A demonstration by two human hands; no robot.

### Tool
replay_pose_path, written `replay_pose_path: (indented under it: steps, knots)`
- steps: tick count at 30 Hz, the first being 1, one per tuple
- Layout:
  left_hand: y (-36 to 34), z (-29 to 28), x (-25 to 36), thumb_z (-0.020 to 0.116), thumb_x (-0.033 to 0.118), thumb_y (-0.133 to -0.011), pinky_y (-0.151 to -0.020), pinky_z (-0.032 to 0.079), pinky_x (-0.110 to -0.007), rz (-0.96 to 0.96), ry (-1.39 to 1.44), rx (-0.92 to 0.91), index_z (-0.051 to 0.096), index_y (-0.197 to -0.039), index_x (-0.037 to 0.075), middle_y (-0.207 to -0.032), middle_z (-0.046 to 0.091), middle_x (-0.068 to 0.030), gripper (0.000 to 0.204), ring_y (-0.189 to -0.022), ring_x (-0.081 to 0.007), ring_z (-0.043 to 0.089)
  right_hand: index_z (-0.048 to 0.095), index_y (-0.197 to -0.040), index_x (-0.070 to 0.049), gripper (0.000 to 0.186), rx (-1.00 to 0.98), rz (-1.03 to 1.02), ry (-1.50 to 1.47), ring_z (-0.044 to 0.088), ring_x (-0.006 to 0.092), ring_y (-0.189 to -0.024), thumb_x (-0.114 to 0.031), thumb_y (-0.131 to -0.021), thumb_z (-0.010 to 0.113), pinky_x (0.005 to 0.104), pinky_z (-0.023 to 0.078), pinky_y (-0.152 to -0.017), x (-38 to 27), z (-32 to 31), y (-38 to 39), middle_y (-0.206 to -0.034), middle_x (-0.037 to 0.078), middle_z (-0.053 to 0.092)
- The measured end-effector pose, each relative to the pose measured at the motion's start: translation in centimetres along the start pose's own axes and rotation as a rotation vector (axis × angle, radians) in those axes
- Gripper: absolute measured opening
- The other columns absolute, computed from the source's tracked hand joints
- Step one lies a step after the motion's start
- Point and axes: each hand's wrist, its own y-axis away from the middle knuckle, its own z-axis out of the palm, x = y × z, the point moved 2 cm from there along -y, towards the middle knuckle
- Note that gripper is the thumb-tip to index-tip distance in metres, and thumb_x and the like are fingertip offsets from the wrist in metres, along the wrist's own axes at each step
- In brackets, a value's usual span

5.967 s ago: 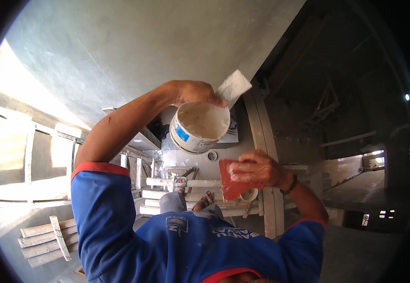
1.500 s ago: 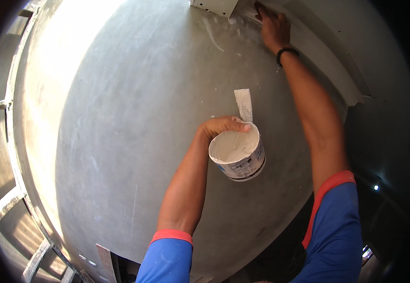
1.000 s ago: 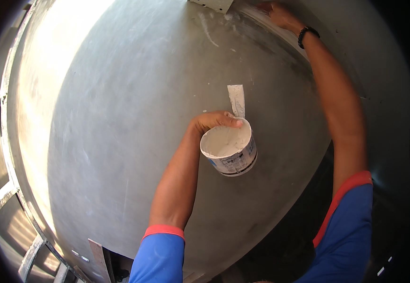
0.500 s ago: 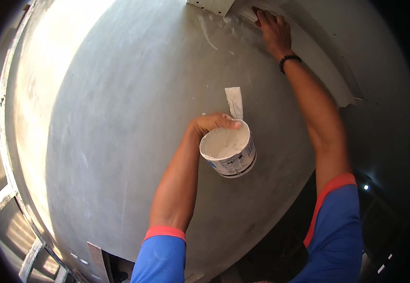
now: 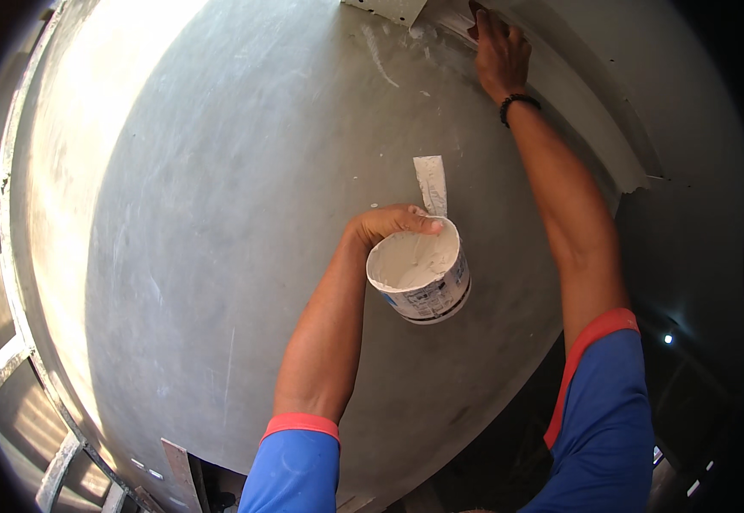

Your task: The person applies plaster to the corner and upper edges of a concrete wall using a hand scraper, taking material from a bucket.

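My left hand (image 5: pixel 396 221) grips the rim of a round white tub (image 5: pixel 430 301), thumb over the edge. Inside the tub is thick white putty (image 5: pixel 413 259). A flat putty-smeared strip (image 5: pixel 431 181), perhaps a putty knife, sticks up behind the rim beside my fingers; its lower end is hidden. Stretched far up and right, my right hand (image 5: pixel 503 61) is closed on a small reddish-brown flat scraper (image 5: pixel 475 10). The scraper is against the pale band (image 5: pixel 581 128) along the top of the grey wall (image 5: pixel 218 256), mostly covered by my fingers.
A white perforated piece (image 5: pixel 386 8) juts in at the top, with white smears (image 5: pixel 378 56) below it. Whitish framing (image 5: pixel 14 295) runs down the left side. A narrow board (image 5: pixel 182 472) stands at lower left. A small light (image 5: pixel 668 339) shines in the dark lower right.
My right hand has shifted slightly along the pale band, with its wrist turned a little. The left hand still holds the tub, slightly further right in the picture.
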Motion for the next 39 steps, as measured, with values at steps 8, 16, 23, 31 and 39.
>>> replay_pose_path:
  steps: [8,16,23,31,39]
  knots:
    - [-0.7,0.0,-0.2,0.083,0.038,-0.073,-0.077,0.05,-0.032,-0.001,0.004,-0.031,0.07,-0.097,0.001,-0.091,0.07,-0.0081,0.046,-0.083,-0.0175,0.065,0.045,-0.14,-0.006,0.045,0.021,-0.035,0.041,0.046,0.0295,-0.121,-0.025,-0.106,0.022,0.0444,0.026,-0.11,1.1,1.0,0.3,-0.13,0.01,0.056]
    - [0.3,-0.5,-0.1,0.083,0.038,-0.073,-0.078,0.05,-0.032,0.001,-0.011,0.009,0.07,-0.097,0.0,-0.092,0.07,-0.0092,0.046,-0.084,-0.0179,0.065,0.053,-0.134,-0.002,0.04,-0.266,0.41,-0.458,0.046,0.0331,-0.129,-0.017,-0.103,0.031,0.0448,0.032,-0.111,-6.5,-6.5,0.7,-0.131,0.016,0.057]
    - [-0.4,-0.2,0.1,0.082,0.039,-0.073,-0.079,0.049,-0.032,0.001,-0.043,-0.011,0.07,-0.099,0.0,-0.094,0.07,-0.0095,0.048,-0.085,-0.0188,0.065,0.053,-0.134,-0.002,0.039,-0.268,0.158,-0.265,0.052,0.0339,-0.125,-0.014,-0.102,0.034,0.0421,0.035,-0.112,0.2,-4.4,-2.8,-0.133,0.019,0.056]
    - [-0.3,0.1,0.0,0.082,0.041,-0.074,-0.079,0.049,-0.032,0.024,-0.04,-0.011,0.069,-0.102,0.0,-0.095,0.069,-0.009,0.051,-0.088,-0.019,0.064,0.053,-0.134,-0.002,0.039,-0.118,0.01,-0.001,0.049,0.0303,-0.129,-0.017,-0.103,0.035,0.0478,0.028,-0.116,-0.8,-2.3,-1.3,-0.129,0.016,0.06]
    - [-0.2,0.1,0.0,0.08,0.04,-0.075,-0.082,0.048,-0.032,-0.006,-0.046,-0.006,0.069,-0.105,-0.001,-0.097,0.069,-0.0102,0.052,-0.089,-0.0188,0.064,0.05,-0.137,-0.008,0.038,-0.337,0.243,-0.318,0.041,0.0295,-0.135,-0.013,-0.103,0.034,0.0458,0.025,-0.118,-2.2,-3.7,-2.7,-0.146,0.014,0.045]
